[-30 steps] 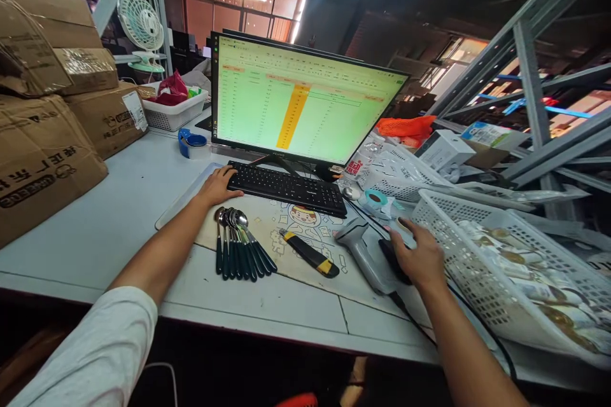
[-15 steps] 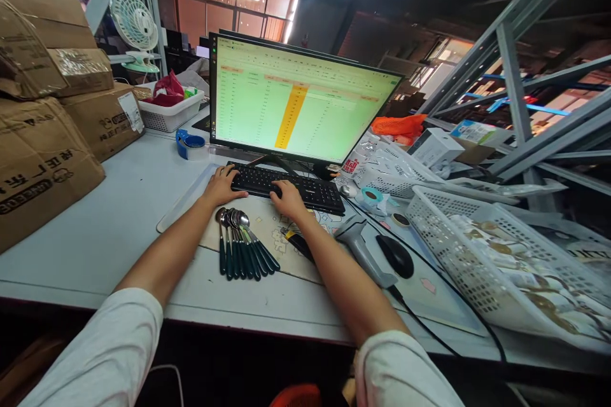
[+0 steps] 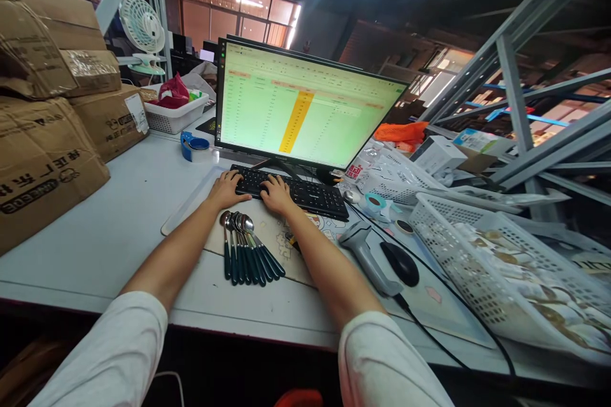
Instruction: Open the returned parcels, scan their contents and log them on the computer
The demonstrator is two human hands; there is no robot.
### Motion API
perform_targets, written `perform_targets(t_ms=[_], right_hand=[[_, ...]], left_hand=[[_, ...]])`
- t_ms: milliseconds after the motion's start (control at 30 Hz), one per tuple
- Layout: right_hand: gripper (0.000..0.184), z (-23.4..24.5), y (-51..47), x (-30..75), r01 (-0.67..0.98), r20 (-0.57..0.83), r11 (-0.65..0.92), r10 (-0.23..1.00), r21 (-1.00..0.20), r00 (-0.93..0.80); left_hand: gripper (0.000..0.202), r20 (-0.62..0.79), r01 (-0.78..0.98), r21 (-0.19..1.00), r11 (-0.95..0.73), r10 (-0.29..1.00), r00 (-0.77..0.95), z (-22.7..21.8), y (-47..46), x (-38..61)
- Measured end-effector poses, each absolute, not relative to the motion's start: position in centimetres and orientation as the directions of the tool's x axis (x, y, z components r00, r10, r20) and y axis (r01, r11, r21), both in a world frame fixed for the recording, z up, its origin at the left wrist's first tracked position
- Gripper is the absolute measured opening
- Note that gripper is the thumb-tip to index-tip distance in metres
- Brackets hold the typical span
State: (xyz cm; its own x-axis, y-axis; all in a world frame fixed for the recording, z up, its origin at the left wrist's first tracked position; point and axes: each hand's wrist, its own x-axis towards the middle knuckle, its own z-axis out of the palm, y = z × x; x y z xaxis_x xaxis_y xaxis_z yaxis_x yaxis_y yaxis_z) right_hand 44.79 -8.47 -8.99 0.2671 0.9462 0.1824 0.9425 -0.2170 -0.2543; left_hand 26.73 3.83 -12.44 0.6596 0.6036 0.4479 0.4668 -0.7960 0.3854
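My left hand (image 3: 229,189) and my right hand (image 3: 275,194) both rest on the black keyboard (image 3: 310,194), fingers spread over its left half and holding nothing. Behind the keyboard stands a monitor (image 3: 305,108) showing a green spreadsheet with an orange column. Just in front of my hands lie several spoons with dark green handles (image 3: 245,248) in a fan on the desk mat. A yellow-and-black utility knife (image 3: 290,240) is mostly hidden under my right forearm.
A grey barcode scanner (image 3: 367,254) and a black mouse (image 3: 400,263) lie right of my arm. White baskets (image 3: 482,254) of packaged goods fill the right side. Cardboard boxes (image 3: 42,140) stack at the left, with a tape dispenser (image 3: 195,145), a basket (image 3: 174,113) and a fan (image 3: 142,28) behind.
My right hand left the mouse, crossed to the keyboard, then slid further left beside my left hand. My left hand stayed on the keyboard's left end.
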Motion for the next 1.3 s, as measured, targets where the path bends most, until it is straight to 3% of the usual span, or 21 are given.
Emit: perform_targets(t_ms=[400, 933, 1167, 1300], right_hand=[[0.042, -8.3, -9.5, 46.7, 0.925, 0.311, -0.240, 0.891, -0.295, 0.331], [0.063, -9.6, -12.0, 50.0, 0.796, 0.179, -0.563, 0.779, -0.220, 0.601], [0.054, -9.8, -10.6, 46.8, 0.944, 0.238, -0.289, 0.917, -0.157, 0.320], [0.049, -10.0, -10.0, 45.8, 0.953, 0.229, -0.246, 0.931, -0.174, 0.283]], left_hand=[[0.073, 0.420, 0.478, 0.383, -0.790, 0.610, 0.672, -12.2, 3.8, 26.6], [0.069, 0.437, 0.486, 0.340, -0.805, 0.593, 0.676, -12.4, 4.1, 26.7], [0.070, 0.414, 0.505, 0.354, -0.787, 0.617, 0.669, -12.3, 3.9, 26.7], [0.069, 0.423, 0.503, 0.356, -0.787, 0.616, 0.664, -12.4, 3.9, 26.8]])
